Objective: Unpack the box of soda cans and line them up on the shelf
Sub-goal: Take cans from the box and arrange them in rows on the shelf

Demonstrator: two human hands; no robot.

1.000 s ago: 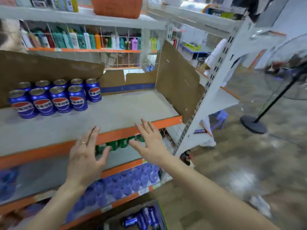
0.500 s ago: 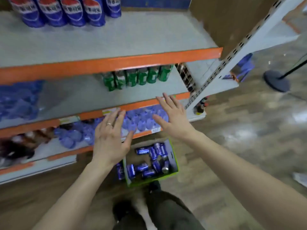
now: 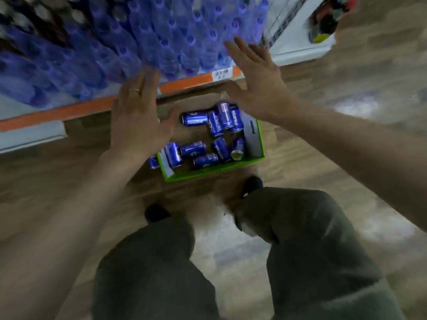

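Observation:
A green-edged cardboard box [image 3: 260, 144] stands on the wooden floor below the shelving, with several blue soda cans [image 3: 221, 118] lying loose inside it. One more blue can [image 3: 153, 161] lies just outside the box's left wall. My left hand [image 3: 138, 116] hovers over the box's left side, fingers straight and spread, a ring on one finger, holding nothing. My right hand [image 3: 256, 75] hovers above the box's far right corner, also spread and empty. The upper shelf with the lined-up cans is out of view.
The bottom shelf with its orange front edge [image 3: 189, 83] carries many blue-capped water bottles [image 3: 166, 38] just behind the box. My two legs in dark green trousers [image 3: 300, 239] and dark shoes [image 3: 251, 184] stand in front of the box.
The view has tilted down from the upper shelf with lined-up cans to the floor box. Both open hands have come down from the shelf edge to just above the box.

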